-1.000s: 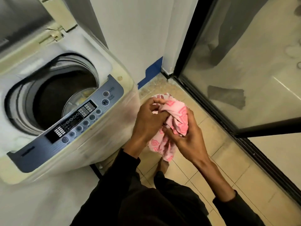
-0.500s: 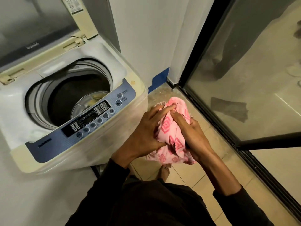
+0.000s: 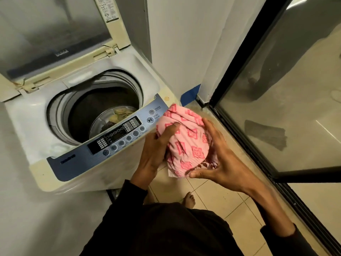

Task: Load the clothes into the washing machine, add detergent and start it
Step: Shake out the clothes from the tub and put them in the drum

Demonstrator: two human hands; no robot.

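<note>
A bundled pink cloth [image 3: 186, 143] with a darker pink pattern is held between both hands, just right of the washing machine's front corner. My left hand [image 3: 156, 150] grips its left side with the thumb pressed into the fabric. My right hand [image 3: 219, 159] cups its right side and underside with curled fingers. The top-loading washing machine [image 3: 36, 126] stands at the left with its lid [image 3: 55, 34] raised. Some clothes [image 3: 120, 115] lie at the bottom of its drum. The blue control panel [image 3: 103, 145] runs along the machine's front edge.
A white wall [image 3: 175, 43] rises behind the machine. A black-framed glass door [image 3: 276, 89] runs along the right. Beige floor tiles [image 3: 212, 196] lie below, with my bare foot [image 3: 190, 199] on them. Blue tape [image 3: 190, 94] marks the wall's base.
The hands have lifted the pink cloth up and gathered it into a tighter ball near the control panel's right end. The camera has tilted up, showing more of the lid.
</note>
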